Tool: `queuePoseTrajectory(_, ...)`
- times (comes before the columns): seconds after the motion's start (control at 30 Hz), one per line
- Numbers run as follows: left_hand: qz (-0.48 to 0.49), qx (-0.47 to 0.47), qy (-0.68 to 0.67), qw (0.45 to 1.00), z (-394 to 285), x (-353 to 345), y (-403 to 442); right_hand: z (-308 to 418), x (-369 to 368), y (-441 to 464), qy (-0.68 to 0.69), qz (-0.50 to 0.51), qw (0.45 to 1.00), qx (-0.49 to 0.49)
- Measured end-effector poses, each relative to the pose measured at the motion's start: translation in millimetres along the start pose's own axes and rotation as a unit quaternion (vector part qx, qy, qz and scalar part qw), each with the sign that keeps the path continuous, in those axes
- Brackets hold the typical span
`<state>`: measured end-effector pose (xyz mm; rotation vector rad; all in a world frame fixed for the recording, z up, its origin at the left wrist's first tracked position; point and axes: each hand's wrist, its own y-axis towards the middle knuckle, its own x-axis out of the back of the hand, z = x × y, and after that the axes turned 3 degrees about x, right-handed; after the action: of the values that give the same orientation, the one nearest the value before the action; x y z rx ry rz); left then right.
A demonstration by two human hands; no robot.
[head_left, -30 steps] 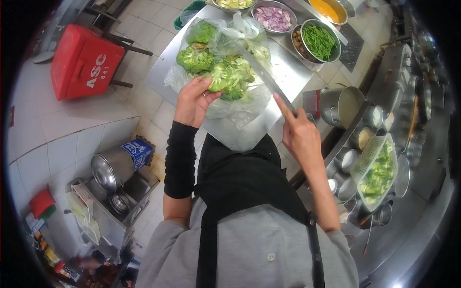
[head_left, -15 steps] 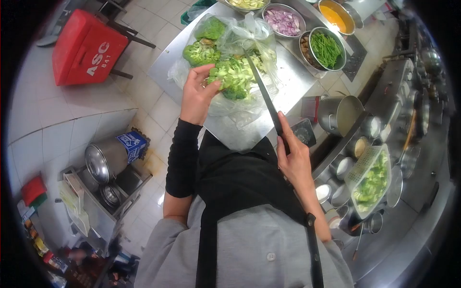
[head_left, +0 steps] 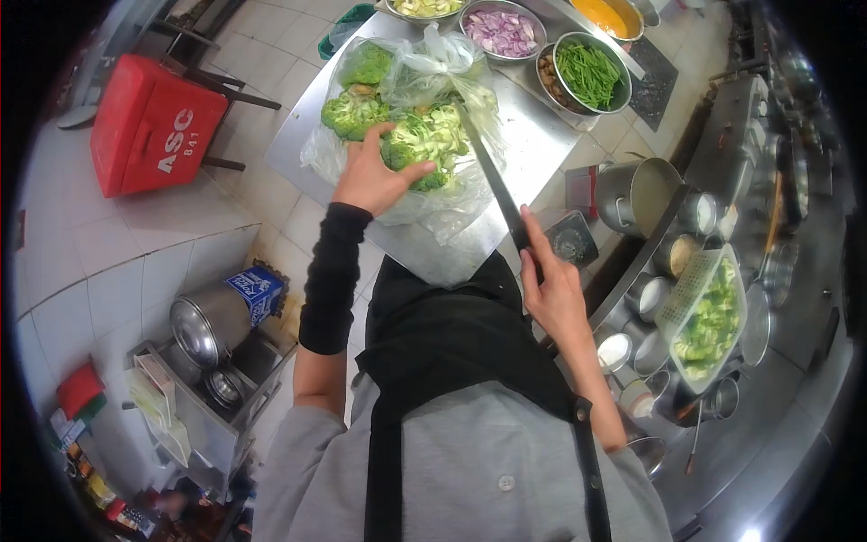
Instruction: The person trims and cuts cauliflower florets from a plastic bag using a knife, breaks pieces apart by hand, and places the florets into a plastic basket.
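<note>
My left hand (head_left: 372, 176), in a black sleeve, reaches onto the metal table, its thumb and fingers spread around the near-left side of a broccoli head (head_left: 435, 135). Pale cut stems show on top of that head. In my right hand (head_left: 553, 282) is a long knife (head_left: 492, 176), its dark blade pointing up and left, the tip by the broccoli. More broccoli (head_left: 354, 112) lies to the left on a clear plastic bag (head_left: 452, 212). A knotted plastic bag (head_left: 438, 68) sits just behind.
Bowls of chopped onion (head_left: 501, 34) and green vegetable pieces (head_left: 591, 76) stand at the table's far right. A basket of cut broccoli (head_left: 709, 321) rests on the right-hand counter among pots. A red box (head_left: 155, 126) is at the left.
My left thumb and fingers have spread wider around the broccoli, which sits lower among the pieces. The knife stays in my right hand at nearly the same angle. The camera view has shifted slightly.
</note>
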<state>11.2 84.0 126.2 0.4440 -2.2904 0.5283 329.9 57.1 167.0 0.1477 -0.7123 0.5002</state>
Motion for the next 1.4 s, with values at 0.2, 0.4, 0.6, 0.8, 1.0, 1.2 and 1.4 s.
queuePoseTrajectory(0.2, -0.072, -0.038, -0.029, 0.996, 16, -29, -6, 4, -4, -13, -0.062, 0.116, 0.991, 0.005)
queuePoseTrajectory(0.4, -0.07, -0.08, -0.073, 0.992, 21, -23, -14, 19, 7, -7, -0.04, 0.159, 0.986, -0.027)
queuePoseTrajectory(0.6, -0.068, -0.032, -0.107, 0.991, 23, -24, -14, 32, 24, 6, -0.071, 0.166, 0.983, -0.013)
queuePoseTrajectory(0.8, -0.135, -0.069, -0.123, 0.981, 32, -41, -16, 17, 15, 7, -0.093, 0.165, 0.982, 0.002)
queuePoseTrajectory(1.0, -0.114, -0.025, -0.131, 0.985, 30, -38, -19, 2, 4, 4, -0.1, 0.152, 0.983, 0.021)
queuePoseTrajectory(1.2, -0.099, -0.009, -0.126, 0.987, 35, -37, -11, -5, -4, 13, -0.124, 0.158, 0.979, 0.04)
queuePoseTrajectory(1.4, -0.075, 0.02, -0.149, 0.986, 45, -33, -1, -40, -67, 49, -0.08, 0.138, 0.985, 0.068)
